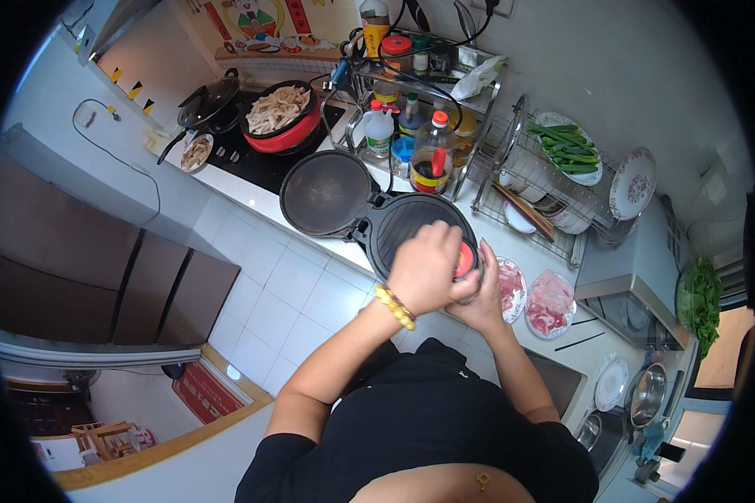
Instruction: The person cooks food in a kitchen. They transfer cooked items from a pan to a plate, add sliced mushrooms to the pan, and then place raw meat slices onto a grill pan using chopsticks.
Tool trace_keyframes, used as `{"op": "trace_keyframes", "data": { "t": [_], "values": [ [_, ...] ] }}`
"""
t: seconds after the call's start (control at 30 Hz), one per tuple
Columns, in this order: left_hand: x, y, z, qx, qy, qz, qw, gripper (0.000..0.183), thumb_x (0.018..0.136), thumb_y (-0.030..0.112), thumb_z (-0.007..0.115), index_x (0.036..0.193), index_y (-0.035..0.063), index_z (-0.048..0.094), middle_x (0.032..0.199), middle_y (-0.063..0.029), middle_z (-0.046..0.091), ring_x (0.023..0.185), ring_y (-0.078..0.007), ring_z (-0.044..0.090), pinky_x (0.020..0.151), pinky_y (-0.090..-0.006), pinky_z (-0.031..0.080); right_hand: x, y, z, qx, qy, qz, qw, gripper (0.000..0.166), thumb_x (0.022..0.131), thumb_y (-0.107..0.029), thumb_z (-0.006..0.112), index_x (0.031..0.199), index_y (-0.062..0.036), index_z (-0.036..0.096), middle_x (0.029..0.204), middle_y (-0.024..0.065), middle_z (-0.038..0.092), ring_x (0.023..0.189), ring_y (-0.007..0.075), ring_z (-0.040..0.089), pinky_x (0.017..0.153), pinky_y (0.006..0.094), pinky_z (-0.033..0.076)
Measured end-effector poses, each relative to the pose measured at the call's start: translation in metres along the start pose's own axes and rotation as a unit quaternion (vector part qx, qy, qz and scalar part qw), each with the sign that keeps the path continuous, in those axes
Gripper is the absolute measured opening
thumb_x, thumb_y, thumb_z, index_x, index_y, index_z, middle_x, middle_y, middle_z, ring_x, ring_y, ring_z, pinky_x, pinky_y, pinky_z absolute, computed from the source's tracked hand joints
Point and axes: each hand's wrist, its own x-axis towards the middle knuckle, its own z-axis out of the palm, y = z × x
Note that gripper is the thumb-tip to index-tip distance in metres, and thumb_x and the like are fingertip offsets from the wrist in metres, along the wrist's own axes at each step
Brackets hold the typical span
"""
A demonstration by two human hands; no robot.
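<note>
My left hand (429, 267), with a yellow bead bracelet at its wrist, is curled around the red lid (464, 259) of a jar. My right hand (486, 292) is wrapped around the jar's side; most of the jar is hidden by both hands. They are over the right edge of an opened electric griddle, whose ridged dark plate (393, 232) lies below them. Its other round plate (327, 192) is folded out to the left. Just right of my right hand, a plate of sliced raw meat (509, 289) stands beside a second meat plate (550, 305).
A red electric pan (283, 141) heaped with pale strips and a lidded black pan (209, 104) stand on the cooktop. Behind the griddle is a metal rack (487, 107) of bottles. To the right are a wire dish rack (528, 188) with green onions (564, 148) and a countertop oven (629, 295).
</note>
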Motion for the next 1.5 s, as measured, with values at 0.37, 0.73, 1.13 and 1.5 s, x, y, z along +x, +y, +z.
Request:
{"op": "trace_keyframes", "data": {
  "t": [0.37, 0.73, 1.13, 1.5],
  "values": [
    [-0.131, -0.127, -0.090, -0.309, 0.121, -0.282, 0.900, 0.034, 0.091, 0.022, 0.049, 0.111, -0.0019, 0.064, 0.093, -0.0080, 0.059, 0.073, -0.0118, 0.054, 0.063, -0.0240, 0.045, 0.039, 0.015, 0.018, -0.137, -0.031, -0.016, 0.990, 0.095, 0.058, -0.015, 0.078, 0.138, 0.0007, 0.029, 0.120, 0.0212, 0.048, 0.113, 0.0360, 0.051, 0.096, 0.0406, 0.043],
    [-0.183, -0.148, -0.101, -0.345, 0.130, -0.398, 0.840, 0.051, 0.091, 0.040, 0.039, 0.110, 0.0004, 0.065, 0.087, -0.0063, 0.064, 0.064, -0.0086, 0.054, 0.052, -0.0206, 0.038, 0.059, 0.027, 0.023, -0.246, -0.084, -0.066, 0.963, 0.089, 0.056, -0.013, 0.077, 0.133, 0.0028, 0.034, 0.116, 0.0226, 0.048, 0.107, 0.0396, 0.050, 0.094, 0.0428, 0.042],
    [-0.182, -0.162, -0.097, -0.373, 0.126, -0.388, 0.834, 0.053, 0.090, 0.041, 0.038, 0.110, -0.0008, 0.064, 0.087, -0.0066, 0.064, 0.063, -0.0086, 0.054, 0.050, -0.0209, 0.037, 0.071, 0.021, 0.028, -0.289, -0.105, -0.064, 0.949, 0.087, 0.056, -0.014, 0.077, 0.131, 0.0020, 0.037, 0.112, 0.0205, 0.049, 0.103, 0.0385, 0.051, 0.092, 0.0421, 0.043],
    [-0.181, -0.167, -0.098, -0.405, 0.117, -0.379, 0.823, 0.049, 0.090, 0.038, 0.042, 0.108, -0.0007, 0.066, 0.089, -0.0064, 0.061, 0.065, -0.0101, 0.056, 0.051, -0.0213, 0.039, 0.078, 0.022, 0.027, -0.330, -0.136, -0.062, 0.932, 0.085, 0.056, -0.013, 0.076, 0.131, 0.0021, 0.039, 0.109, 0.0187, 0.050, 0.101, 0.0366, 0.052, 0.090, 0.0421, 0.044]
  ]
}}
